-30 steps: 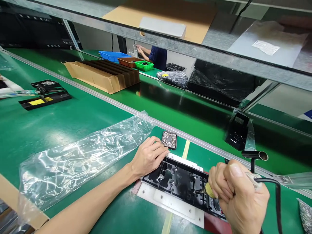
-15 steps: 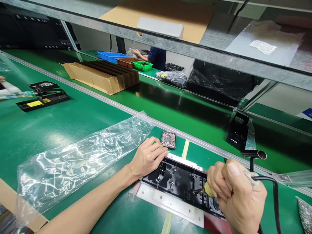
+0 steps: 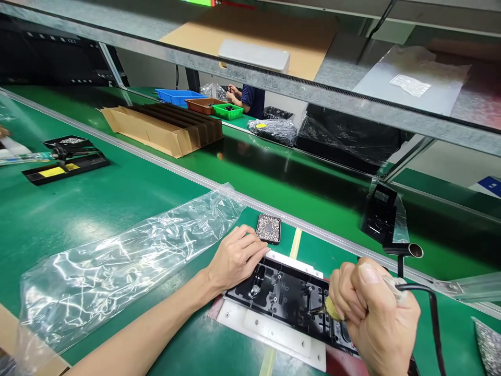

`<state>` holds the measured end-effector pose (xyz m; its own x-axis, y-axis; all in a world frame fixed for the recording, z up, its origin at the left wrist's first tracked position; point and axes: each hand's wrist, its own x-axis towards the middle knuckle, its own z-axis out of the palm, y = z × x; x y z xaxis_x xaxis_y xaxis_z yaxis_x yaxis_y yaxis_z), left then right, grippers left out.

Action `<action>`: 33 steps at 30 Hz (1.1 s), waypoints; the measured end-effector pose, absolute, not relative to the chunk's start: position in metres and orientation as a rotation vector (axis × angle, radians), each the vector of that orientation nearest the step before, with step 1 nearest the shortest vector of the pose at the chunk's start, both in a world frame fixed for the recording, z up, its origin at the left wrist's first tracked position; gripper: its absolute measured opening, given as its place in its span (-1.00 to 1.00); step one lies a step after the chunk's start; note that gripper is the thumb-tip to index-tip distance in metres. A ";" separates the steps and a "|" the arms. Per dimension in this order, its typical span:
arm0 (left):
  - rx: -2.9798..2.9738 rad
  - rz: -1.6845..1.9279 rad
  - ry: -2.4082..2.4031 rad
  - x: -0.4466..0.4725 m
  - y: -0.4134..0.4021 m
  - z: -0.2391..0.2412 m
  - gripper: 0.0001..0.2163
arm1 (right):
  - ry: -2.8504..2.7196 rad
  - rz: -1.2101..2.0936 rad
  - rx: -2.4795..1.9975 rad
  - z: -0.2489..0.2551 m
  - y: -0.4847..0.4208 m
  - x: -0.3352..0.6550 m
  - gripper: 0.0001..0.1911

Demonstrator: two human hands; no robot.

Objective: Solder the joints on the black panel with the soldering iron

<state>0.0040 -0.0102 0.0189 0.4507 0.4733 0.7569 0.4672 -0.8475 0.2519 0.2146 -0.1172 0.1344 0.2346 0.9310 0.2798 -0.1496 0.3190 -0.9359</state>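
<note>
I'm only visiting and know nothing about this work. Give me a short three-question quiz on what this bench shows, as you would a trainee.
1. True or false: the right hand grips a corded tool whose tip meets the black part.
2. What does the left hand rest on?
A. the clear plastic bag
B. the left end of the black part
C. the cardboard dividers
3. Fill in: the small dish of tiny pieces lies just beyond the ___ hand.

Key: 1 true; 2 B; 3 left.
</note>
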 end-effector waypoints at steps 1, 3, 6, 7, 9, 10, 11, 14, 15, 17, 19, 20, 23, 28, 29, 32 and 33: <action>2.671 1.396 0.862 0.004 -0.010 0.019 -0.92 | -1.053 0.914 -0.947 0.134 -0.117 0.214 -0.47; 2.675 1.388 0.861 0.004 -0.010 0.018 -0.93 | -1.054 0.909 -0.952 0.134 -0.117 0.214 -0.46; 2.675 1.378 0.877 0.004 -0.011 0.018 -0.93 | -1.052 0.912 -0.949 0.134 -0.117 0.215 -0.46; 2.673 1.377 0.882 0.004 -0.011 0.018 -0.93 | -1.055 0.914 -0.949 0.134 -0.118 0.215 -0.46; 2.673 1.371 0.892 0.004 -0.011 0.017 -0.92 | -1.060 0.921 -0.949 0.134 -0.118 0.215 -0.45; 2.674 1.364 0.895 0.004 -0.011 0.017 -0.92 | -1.062 0.922 -0.950 0.134 -0.118 0.215 -0.44; 2.675 1.357 0.898 0.003 -0.011 0.017 -0.92 | -1.065 0.921 -0.950 0.134 -0.118 0.214 -0.44; 2.678 1.337 0.896 0.003 -0.011 0.018 -0.91 | -1.065 0.917 -0.944 0.134 -0.116 0.214 -0.44; 2.674 1.333 0.894 0.002 -0.011 0.018 -0.91 | -1.063 0.916 -0.942 0.133 -0.115 0.214 -0.44; 2.663 1.335 0.895 0.002 -0.012 0.018 -0.90 | -1.054 0.927 -0.929 0.132 -0.115 0.214 -0.45; 2.657 1.342 0.893 0.003 -0.012 0.018 -0.89 | -1.048 0.954 -0.909 0.130 -0.115 0.215 -0.45; 2.659 1.345 0.887 0.002 -0.012 0.018 -0.88 | -1.049 0.964 -0.899 0.129 -0.115 0.215 -0.45; 2.678 1.348 0.871 0.001 -0.011 0.017 -0.87 | -1.057 0.997 -0.888 0.127 -0.116 0.216 -0.44; 2.701 1.339 0.866 -0.001 -0.009 0.018 -0.87 | -1.046 1.055 -0.862 0.121 -0.115 0.217 -0.45; 2.705 1.335 0.858 -0.002 -0.009 0.018 -0.87 | -1.034 1.063 -0.862 0.119 -0.115 0.217 -0.45; 2.731 1.355 0.805 -0.008 -0.007 0.013 -0.86 | -1.016 1.056 -0.879 0.115 -0.114 0.214 -0.45; 2.736 1.401 0.768 -0.011 -0.003 0.007 -0.86 | -1.020 1.049 -0.882 0.114 -0.113 0.213 -0.44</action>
<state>-0.0106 -0.0030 0.0068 0.4915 0.4071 0.7699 0.4304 -0.8821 0.1916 0.2132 -0.1131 0.1141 0.1656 0.9589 0.2306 -0.2574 0.2677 -0.9285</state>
